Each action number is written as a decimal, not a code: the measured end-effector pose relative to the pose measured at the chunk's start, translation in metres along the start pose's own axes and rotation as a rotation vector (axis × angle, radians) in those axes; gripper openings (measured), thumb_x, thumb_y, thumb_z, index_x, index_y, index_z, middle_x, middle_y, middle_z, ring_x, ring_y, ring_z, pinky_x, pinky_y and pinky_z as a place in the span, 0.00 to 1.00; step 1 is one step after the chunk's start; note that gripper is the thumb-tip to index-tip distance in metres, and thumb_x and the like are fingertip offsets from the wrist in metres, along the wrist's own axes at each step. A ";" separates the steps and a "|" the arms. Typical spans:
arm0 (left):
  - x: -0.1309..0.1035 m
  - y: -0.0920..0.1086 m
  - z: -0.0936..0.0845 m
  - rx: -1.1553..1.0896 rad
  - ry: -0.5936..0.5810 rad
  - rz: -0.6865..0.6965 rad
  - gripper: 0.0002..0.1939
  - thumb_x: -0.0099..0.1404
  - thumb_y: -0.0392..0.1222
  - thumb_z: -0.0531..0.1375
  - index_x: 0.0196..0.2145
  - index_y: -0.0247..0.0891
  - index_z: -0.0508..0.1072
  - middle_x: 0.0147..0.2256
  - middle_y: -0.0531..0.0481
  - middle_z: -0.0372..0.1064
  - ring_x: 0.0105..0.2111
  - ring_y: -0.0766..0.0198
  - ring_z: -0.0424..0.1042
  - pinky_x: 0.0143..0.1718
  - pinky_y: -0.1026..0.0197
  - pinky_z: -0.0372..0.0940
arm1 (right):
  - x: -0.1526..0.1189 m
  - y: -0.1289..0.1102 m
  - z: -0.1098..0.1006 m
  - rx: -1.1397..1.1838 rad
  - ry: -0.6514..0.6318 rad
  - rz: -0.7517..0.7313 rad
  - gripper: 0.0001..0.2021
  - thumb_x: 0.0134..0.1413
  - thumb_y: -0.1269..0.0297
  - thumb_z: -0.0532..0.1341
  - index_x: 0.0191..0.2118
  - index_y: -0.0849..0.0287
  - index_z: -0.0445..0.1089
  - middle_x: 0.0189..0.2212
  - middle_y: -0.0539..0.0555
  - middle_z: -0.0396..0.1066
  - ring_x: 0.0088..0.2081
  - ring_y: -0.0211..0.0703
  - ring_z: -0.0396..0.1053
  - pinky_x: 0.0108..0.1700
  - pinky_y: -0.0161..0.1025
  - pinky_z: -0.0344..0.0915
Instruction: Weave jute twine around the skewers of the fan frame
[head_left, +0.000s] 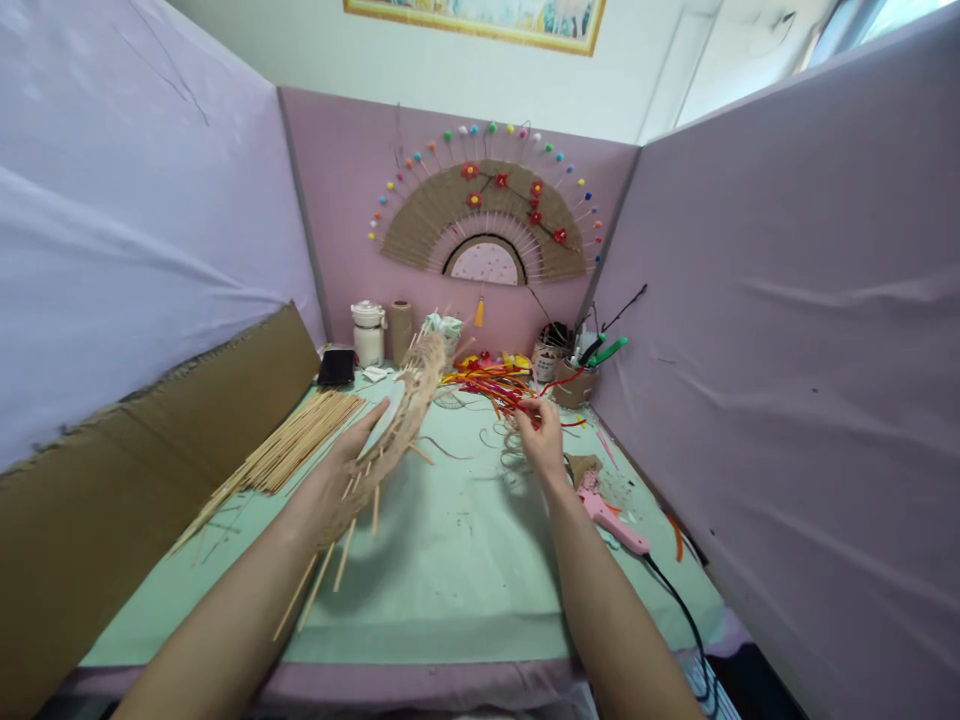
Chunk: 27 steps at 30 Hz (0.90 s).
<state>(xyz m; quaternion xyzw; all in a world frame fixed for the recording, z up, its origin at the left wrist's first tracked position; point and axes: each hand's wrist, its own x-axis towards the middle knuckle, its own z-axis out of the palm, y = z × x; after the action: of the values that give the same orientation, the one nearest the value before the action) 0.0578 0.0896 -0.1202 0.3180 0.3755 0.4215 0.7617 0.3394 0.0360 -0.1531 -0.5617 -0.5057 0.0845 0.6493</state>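
My left hand (352,460) grips a curved brown woven band (409,415), tilted above the table, with thin wooden sticks poking out along both edges. The thumb lies on its left side and the other fingers are hidden behind it. Across the table my right hand (541,440) has its fingers curled together by a pile of red, orange and yellow pipe cleaners (495,380). Whatever is between those fingertips is too small to make out. Loose curls of twine (514,455) lie just left of the right wrist.
Wooden sticks (300,440) lie at left beside a cardboard panel (172,450). A pink glue gun (615,520) with a black cord rests at right. Behind stand a white jar (368,335) and a tool-filled holder (576,385). A decorated fan (435,215) hangs on the back panel.
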 end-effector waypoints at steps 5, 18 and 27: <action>0.013 -0.011 0.002 0.197 0.062 0.030 0.10 0.60 0.43 0.59 0.36 0.33 0.74 0.24 0.48 0.74 0.21 0.63 0.72 0.23 0.64 0.66 | -0.019 -0.032 0.007 0.389 -0.539 0.016 0.20 0.51 0.49 0.58 0.46 0.55 0.67 0.43 0.56 0.70 0.47 0.47 0.66 0.49 0.44 0.61; 0.017 -0.012 -0.001 0.281 0.112 0.184 0.09 0.59 0.41 0.61 0.32 0.31 0.74 0.26 0.46 0.75 0.22 0.65 0.72 0.21 0.67 0.65 | -0.033 -0.041 0.012 0.364 -0.877 0.234 0.16 0.51 0.50 0.58 0.27 0.59 0.68 0.21 0.49 0.67 0.24 0.36 0.63 0.30 0.34 0.61; 0.024 -0.009 -0.012 0.362 0.126 0.250 0.12 0.55 0.44 0.64 0.34 0.32 0.73 0.29 0.43 0.76 0.25 0.64 0.73 0.24 0.66 0.66 | -0.016 -0.021 0.007 -0.217 -0.292 -0.263 0.09 0.56 0.60 0.56 0.29 0.54 0.72 0.29 0.52 0.72 0.38 0.44 0.66 0.53 0.47 0.48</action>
<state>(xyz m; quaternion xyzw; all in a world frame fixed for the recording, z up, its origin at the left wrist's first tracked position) 0.0601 0.1084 -0.1407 0.4665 0.4493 0.4574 0.6093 0.3170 0.0224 -0.1455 -0.5392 -0.6692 0.0246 0.5106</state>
